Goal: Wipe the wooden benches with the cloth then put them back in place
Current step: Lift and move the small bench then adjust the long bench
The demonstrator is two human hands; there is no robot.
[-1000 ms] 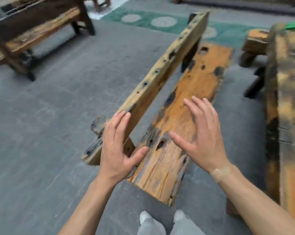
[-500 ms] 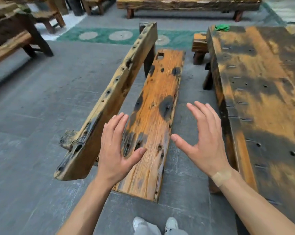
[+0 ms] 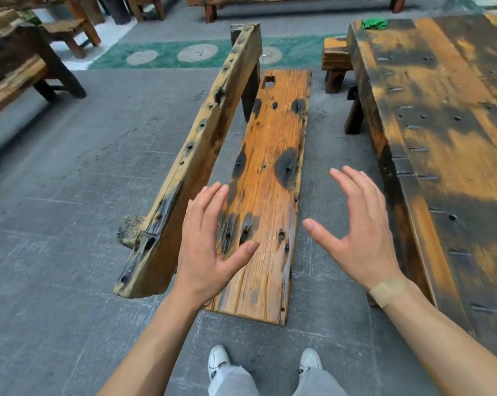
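hands over the bench, cloth left on the table

head view: the wooden bench (image 3: 270,178) runs straight away from the person's white shoes (image 3: 218,364), its orange seat plank stained with dark patches and small holes, its tilted backrest rail (image 3: 201,155) on the left edge. both hands float above the bench's near end and grip nothing. the left hand (image 3: 210,247) has its fingers straight and close together, thumb spread wide, over the near left part of the seat just beside the backrest. the right hand (image 3: 359,232) has its fingers spread and slightly bent, thumb wide, off the bench's right edge, over the grey floor (image 3: 70,224) between the bench and the big wooden table (image 3: 447,138). whether either palm touches wood cannot be told; they look clear of it. a tan plaster (image 3: 387,290) crosses the right wrist.

the green cloth (image 3: 373,23) lies bunched on the far corner of the table, well beyond the bench's far end and out of both hands' reach.

judged from this, the bench looks about to be grasped and shifted. the risks: the gap to the table on the bench's right is narrow, so a push that way could pinch the right fingers or knock the bench into the table's leg. the plank edges look rough and splintery, bad for bare palms. lifting from one end only could drag the far legs on the floor.
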